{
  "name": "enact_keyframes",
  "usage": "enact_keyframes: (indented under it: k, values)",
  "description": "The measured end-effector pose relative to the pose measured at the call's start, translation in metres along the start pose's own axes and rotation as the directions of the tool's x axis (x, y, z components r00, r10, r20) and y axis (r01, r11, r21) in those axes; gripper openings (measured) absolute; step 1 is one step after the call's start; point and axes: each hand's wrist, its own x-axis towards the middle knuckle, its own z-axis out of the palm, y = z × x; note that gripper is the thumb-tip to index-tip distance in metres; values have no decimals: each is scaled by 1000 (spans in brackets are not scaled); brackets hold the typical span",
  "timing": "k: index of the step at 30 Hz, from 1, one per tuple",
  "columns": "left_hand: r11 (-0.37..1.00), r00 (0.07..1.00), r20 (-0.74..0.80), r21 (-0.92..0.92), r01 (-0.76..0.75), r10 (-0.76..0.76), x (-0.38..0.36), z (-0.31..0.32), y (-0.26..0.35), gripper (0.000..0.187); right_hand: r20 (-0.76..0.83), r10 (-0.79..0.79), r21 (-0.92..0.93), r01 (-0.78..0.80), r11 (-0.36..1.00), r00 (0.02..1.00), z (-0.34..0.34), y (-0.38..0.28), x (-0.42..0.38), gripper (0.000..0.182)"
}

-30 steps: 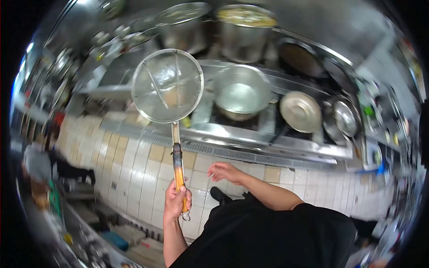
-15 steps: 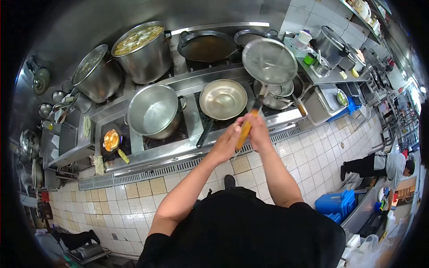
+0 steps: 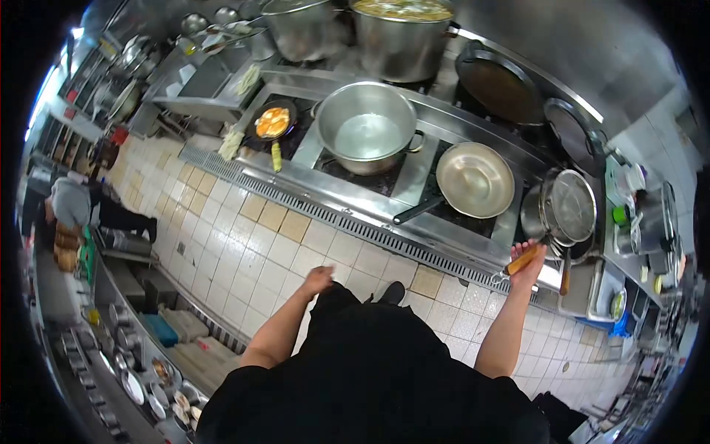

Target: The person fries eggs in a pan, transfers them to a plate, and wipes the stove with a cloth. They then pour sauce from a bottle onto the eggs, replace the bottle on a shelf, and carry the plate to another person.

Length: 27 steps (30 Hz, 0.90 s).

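The left hand point(image 3: 318, 281) hangs low over the white tile floor point(image 3: 359, 260). I see nothing in it, but it is blurry, so I cannot tell how curled its fingers are. The right hand point(image 3: 526, 268) has its fingers wrapped around the wooden handle point(image 3: 522, 262) of a big round strainer point(image 3: 574, 201).

The strainer is at the right end of the stove point(image 3: 325, 189). Its long line runs on a slant. The small ring point(image 3: 498, 278) at the handle's end is nearest the person, and the round net points away and to the right. The net is over some metal pans point(image 3: 531, 213); I cannot tell if it touches them.

To the left is a shiny pan point(image 3: 475, 180) with a black handle. Next is a pot point(image 3: 366, 122) with clear liquid, then a small pan with orange and white food point(image 3: 272, 122). Farther back are dark woks point(image 3: 499, 87) and two tall pots point(image 3: 403, 48).
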Motion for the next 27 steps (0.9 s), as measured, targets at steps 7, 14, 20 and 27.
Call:
enact_keyframes:
  k: [7,14,20,27]
  values:
    - [792,755,-362,-517,325,-547,-68,-65,-160,43,116,43,219,-68,973,992,-20,12,-4,85]
    - [698,795,-189,-621,357,-576,-99,-79,-227,56,-280,30,150,13,989,959,-39,84,-43,75]
    - [706,824,-203,-645,294,-529,-98,-132,-220,57,-325,225,-380,-345,858,918,-4,245,-96,19]
    - [704,807,-264,-668,241,-528,-101,-211,-252,57,499,294,-851,397,344,815,209,389,-173,18]
